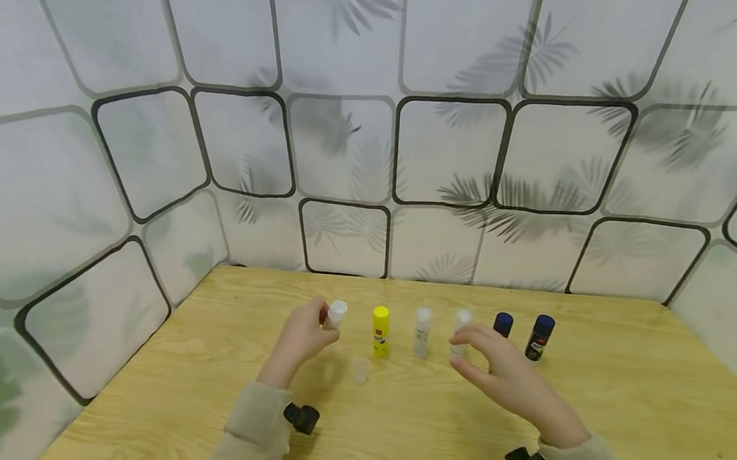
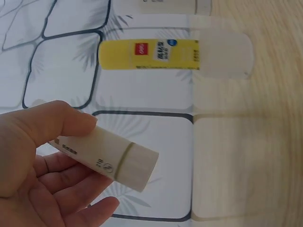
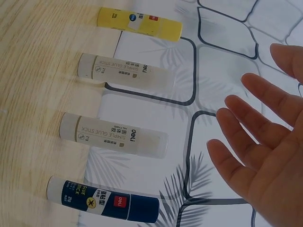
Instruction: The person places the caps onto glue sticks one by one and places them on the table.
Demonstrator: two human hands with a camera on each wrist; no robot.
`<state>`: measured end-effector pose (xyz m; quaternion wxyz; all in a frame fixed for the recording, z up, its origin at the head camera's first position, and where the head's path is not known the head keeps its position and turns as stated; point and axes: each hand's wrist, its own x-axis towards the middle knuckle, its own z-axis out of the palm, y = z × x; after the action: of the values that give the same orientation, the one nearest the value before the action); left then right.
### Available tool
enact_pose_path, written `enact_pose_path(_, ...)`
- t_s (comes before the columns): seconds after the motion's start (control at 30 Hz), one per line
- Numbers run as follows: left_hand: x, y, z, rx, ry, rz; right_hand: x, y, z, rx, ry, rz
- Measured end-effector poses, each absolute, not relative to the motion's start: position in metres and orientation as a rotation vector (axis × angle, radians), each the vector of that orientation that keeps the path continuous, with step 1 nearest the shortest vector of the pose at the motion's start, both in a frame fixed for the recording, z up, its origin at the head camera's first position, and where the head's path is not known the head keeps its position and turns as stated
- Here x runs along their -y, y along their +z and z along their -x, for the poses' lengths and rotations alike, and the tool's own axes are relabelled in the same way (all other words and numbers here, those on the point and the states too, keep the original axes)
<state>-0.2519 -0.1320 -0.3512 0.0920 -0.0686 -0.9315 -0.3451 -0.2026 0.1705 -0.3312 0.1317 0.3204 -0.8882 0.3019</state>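
My left hand [image 1: 303, 332] grips a white glue stick [image 2: 102, 153] between thumb and fingers, tilted, at the left of a row of glue sticks. Just to its right stands a yellow glue stick [image 1: 381, 331]. Two more white glue sticks stand upright, a left one [image 1: 422, 332] and a right one [image 3: 113, 135]. My right hand [image 1: 494, 360] holds nothing; its fingers are spread and loosely bent in the right wrist view. From the head it partly covers the right white stick and a navy glue stick [image 1: 503, 323]. Another navy glue stick [image 1: 540, 337] stands at the right end.
A pale translucent round piece [image 1: 361, 370] is on the wooden table [image 1: 393, 431] in front of the yellow stick. Behind the table hangs a patterned backdrop [image 1: 348, 150] that also encloses the left and right sides. Both wrists carry small black cameras.
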Motion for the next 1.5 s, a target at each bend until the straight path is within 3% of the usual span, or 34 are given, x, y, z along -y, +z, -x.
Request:
enact_pose_path(0.73,0.115,-0.321,0.226,2.490,-0.905,0.297,-0.150,-0.335,0.204,2.574,0.882,-1.019)
enact_pose_path(1.5,0.115,-0.311,0.222,2.447,-0.863,0.368,-0.072,-0.347,0.227,2.567,1.004,-1.187)
